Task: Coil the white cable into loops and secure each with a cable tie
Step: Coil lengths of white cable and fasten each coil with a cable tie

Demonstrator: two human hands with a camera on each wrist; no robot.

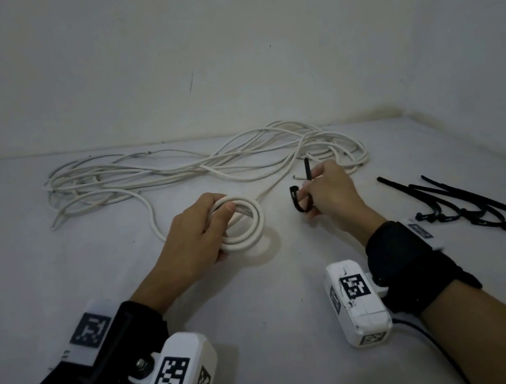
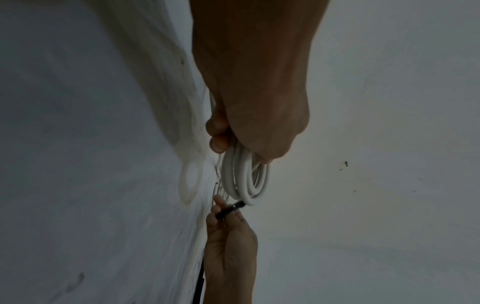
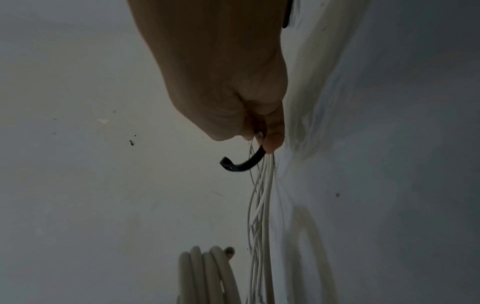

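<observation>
two forearms reach forward from the bottom of the head view, each wearing a black wrist strap with a white camera block (image 1: 172,378) printed with black-and-white square markers. further out, the left hand (image 1: 192,238) curls its fingers and thumb around a small white coil (image 1: 244,226) of a few stacked turns, held just above a pale table (image 1: 296,301). from the coil, the white cable (image 1: 174,168) runs back to a long loose tangle spread across the far side of the table, so most of it is not yet coiled. to the right of the coil and a little apart from it, the right hand (image 1: 332,195) pinches a black cable tie (image 1: 304,196) between thumb and fingertips, the tie bent into a hook shape with one end pointing up. several spare ties (image 1: 468,206) lie in a heap on the table to the right of that hand. this looks like the tying step for the first coil. the next move likely calls for threading the tie through the coil's centre, wrapping it around all the turns, and closing it while the left hand keeps the turns together.
</observation>
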